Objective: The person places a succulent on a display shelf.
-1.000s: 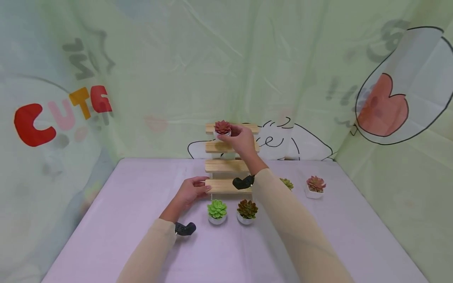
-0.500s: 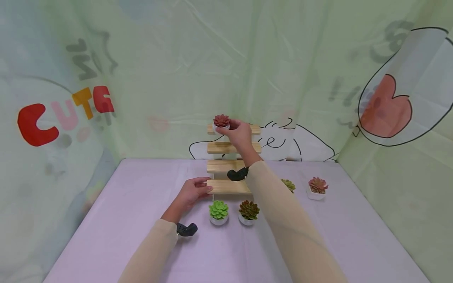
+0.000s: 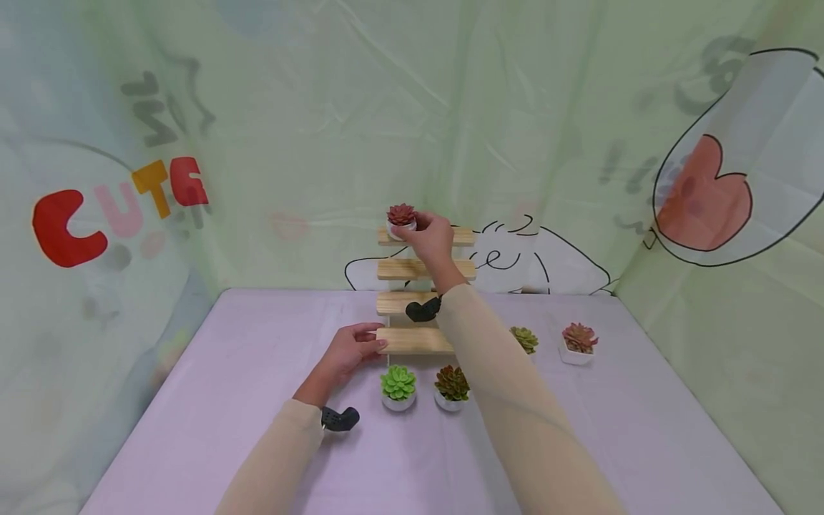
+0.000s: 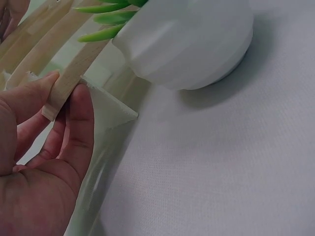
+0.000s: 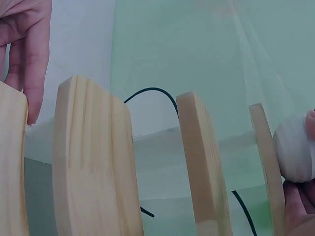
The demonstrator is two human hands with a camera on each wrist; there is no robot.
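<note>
My right hand [image 3: 433,239] holds a small white pot with a dark red succulent [image 3: 402,214] between thumb and fingers, at the left end of the top board. In the right wrist view the white pot [image 5: 294,150] sits right at the face of the top board [image 5: 268,167]. The wooden tiered shelf [image 3: 412,342] has several pale boards stacked in steps. My left hand [image 3: 347,350] pinches the left end of its lowest board, thumb on top and fingers beneath, as the left wrist view shows at the board's end [image 4: 66,86].
In front of the shelf stand a bright green succulent [image 3: 398,384] and a brownish-green succulent [image 3: 452,385] in round white pots. To the right are a yellow-green succulent [image 3: 524,339], partly behind the right sleeve, and a pinkish succulent [image 3: 578,343] in a square white pot.
My right hand has lifted the red succulent slightly, from in front of the top board up to its level. The left hand keeps its grip on the lowest board.
</note>
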